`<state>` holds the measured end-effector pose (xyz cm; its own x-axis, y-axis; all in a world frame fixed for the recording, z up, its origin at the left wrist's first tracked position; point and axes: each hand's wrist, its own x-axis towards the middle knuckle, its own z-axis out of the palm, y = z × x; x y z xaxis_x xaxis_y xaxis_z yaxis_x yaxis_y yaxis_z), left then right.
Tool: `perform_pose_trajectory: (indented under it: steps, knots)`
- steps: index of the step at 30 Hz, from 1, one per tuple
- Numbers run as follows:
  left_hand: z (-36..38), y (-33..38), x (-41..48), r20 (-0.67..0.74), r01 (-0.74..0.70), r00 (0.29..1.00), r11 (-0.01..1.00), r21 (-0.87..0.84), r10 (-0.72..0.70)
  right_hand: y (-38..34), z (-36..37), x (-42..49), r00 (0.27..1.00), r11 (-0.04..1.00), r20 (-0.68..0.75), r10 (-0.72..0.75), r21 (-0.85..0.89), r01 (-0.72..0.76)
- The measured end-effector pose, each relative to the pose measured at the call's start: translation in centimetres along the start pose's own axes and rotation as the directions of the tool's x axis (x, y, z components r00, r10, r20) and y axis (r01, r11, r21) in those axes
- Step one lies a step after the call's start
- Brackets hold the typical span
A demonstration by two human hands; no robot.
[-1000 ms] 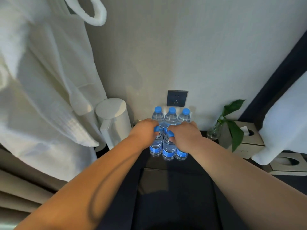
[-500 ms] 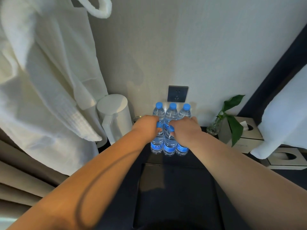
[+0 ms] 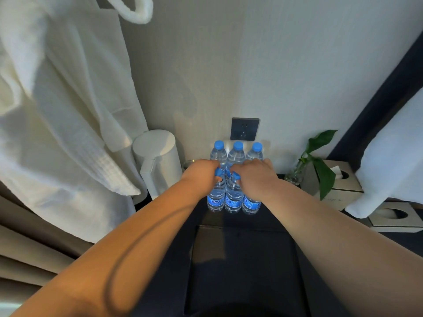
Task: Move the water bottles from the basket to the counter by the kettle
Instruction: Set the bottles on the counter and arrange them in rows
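Several clear water bottles with blue caps and blue labels stand in two rows on the dark counter (image 3: 229,248), right of the white kettle (image 3: 158,163). The back row (image 3: 237,154) stands against the wall under the socket. My left hand (image 3: 201,176) grips the neck of the front left bottle (image 3: 215,197). My right hand (image 3: 254,177) curls over the tops of the front middle bottle (image 3: 233,197) and the front right bottle (image 3: 250,203). No basket is in view.
A white bathrobe (image 3: 64,110) hangs at the left, draping onto the kettle. A wall socket (image 3: 245,128) sits above the bottles. At the right stand a green plant in a glass vase (image 3: 320,161), a tissue box (image 3: 338,184) and white bedding (image 3: 393,161).
The view has tilted, so everything sits slightly higher in frame. Both hands stay on the front row of bottles, which stands in the same place on the counter.
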<state>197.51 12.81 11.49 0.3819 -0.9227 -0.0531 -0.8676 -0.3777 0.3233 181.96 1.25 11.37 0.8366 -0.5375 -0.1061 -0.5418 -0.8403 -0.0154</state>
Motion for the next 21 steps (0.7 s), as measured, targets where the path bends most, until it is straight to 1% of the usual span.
perform_pose_trajectory:
  steps: [3, 5, 9, 14, 16, 21]
  knots:
    - [0.06, 0.03, 0.02, 0.001, 0.000, 1.000, 1.000, 0.011, 0.000, -0.35, -0.10, 0.08, 0.998, 0.999, -0.051, 0.037, -0.005, -0.037]
    - [0.18, 0.06, 0.03, -0.004, 0.000, 1.000, 1.000, 0.011, 0.000, -0.39, -0.02, 0.14, 0.997, 0.998, -0.043, 0.061, -0.002, -0.062]
    - [0.26, 0.10, 0.10, 0.003, 0.013, 1.000, 1.000, 0.020, -0.013, -0.32, 0.30, 0.33, 0.998, 0.998, -0.032, 0.061, 0.019, -0.060]
    - [0.45, -0.05, 0.15, -0.007, 0.011, 1.000, 1.000, 0.019, -0.011, 0.01, 0.29, 0.41, 0.999, 0.999, -0.024, 0.025, 0.024, -0.025]
    - [0.59, -0.06, 0.17, -0.012, 0.013, 1.000, 1.000, 0.024, -0.013, 0.01, 0.34, 0.45, 0.999, 0.999, -0.043, 0.027, 0.022, -0.026]
    - [0.69, -0.16, 0.33, -0.023, 0.009, 1.000, 1.000, 0.021, -0.009, -0.24, 0.54, 0.58, 0.995, 0.995, -0.034, 0.098, 0.032, -0.097]
